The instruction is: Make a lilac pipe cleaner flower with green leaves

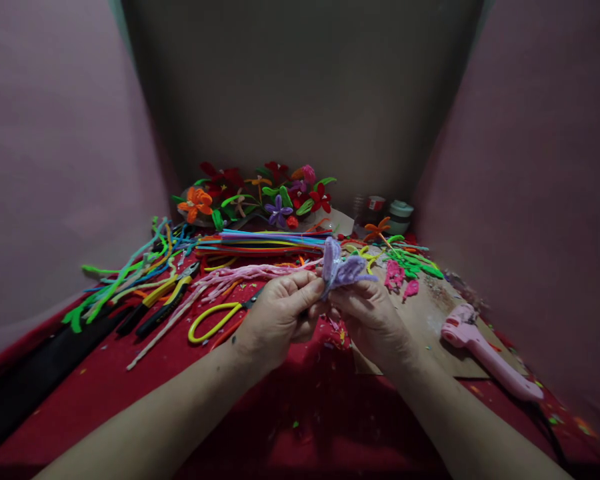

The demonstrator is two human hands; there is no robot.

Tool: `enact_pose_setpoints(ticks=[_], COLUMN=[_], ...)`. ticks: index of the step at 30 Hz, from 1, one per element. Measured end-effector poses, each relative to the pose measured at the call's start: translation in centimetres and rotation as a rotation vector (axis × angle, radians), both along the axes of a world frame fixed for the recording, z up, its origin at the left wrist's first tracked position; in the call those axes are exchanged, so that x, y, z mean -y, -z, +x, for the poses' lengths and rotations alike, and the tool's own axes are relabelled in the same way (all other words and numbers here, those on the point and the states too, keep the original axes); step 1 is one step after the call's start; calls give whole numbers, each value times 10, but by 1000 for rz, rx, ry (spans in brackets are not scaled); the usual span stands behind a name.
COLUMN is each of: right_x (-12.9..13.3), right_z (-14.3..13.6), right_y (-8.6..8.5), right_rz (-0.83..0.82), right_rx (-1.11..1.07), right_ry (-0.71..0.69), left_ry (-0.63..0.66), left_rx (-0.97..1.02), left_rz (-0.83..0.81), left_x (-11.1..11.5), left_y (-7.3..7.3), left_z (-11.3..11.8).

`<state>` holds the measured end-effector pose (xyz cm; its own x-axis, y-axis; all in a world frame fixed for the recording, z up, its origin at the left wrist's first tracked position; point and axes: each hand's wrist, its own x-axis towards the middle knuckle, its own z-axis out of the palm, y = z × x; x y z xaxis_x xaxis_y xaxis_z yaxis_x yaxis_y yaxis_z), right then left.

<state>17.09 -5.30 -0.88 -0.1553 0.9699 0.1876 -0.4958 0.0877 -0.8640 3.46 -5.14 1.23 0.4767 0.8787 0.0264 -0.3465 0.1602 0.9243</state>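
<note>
A purple pipe-cleaner flower piece (pixel 332 260) with fuzzy looped petals is held up between my two hands, above the red cloth. My left hand (pixel 286 310) pinches its base from the left, thumb on top. From the right, my right hand (pixel 373 320) grips it with fingers closed beneath the right petal. The fingertips of both hands nearly meet under the petals. Just left of my left hand lie scissors with yellow handles (pixel 214 323), partly hidden behind it. Pale pink pipe cleaners (pixel 230 275) run behind my hands.
Finished flowers (pixel 279 211) stand at the back, behind a bundle of straight pipe cleaners (pixel 265 243). Pliers (pixel 167 300) and green strands (pixel 100 293) lie left. A pink glue gun (pixel 490 350) rests on cardboard (pixel 423 333) at right, near pink and green pieces. A lidded jar (pixel 400 217) stands behind.
</note>
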Motion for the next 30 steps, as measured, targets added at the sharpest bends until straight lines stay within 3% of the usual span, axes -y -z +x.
enact_pose_setpoints(ticks=[8, 12, 17, 22, 25, 30], right_x=[-6, -6, -5, -3, -1, 1], right_z=[3, 0, -5, -7, -9, -12], right_y=[9, 9, 9, 10, 6, 5], right_rz=[-3, -25, -97, -102, -134, -172], right_rx=[-8, -54, -104, -116, -113, -170], right_ry=[-63, -14, 38, 73, 92, 121], left_ry=[235, 243, 91, -60, -221, -453], left_rx=[-13, -30, -91, -237, -362, -597], left_rz=[-134, -143, -46, 166, 293, 722], left_x=[-12, -12, -8, -1, 4, 7], left_y=[-1, 0, 1, -2, -2, 12], left_z=[-10, -10, -3, 2, 4, 6])
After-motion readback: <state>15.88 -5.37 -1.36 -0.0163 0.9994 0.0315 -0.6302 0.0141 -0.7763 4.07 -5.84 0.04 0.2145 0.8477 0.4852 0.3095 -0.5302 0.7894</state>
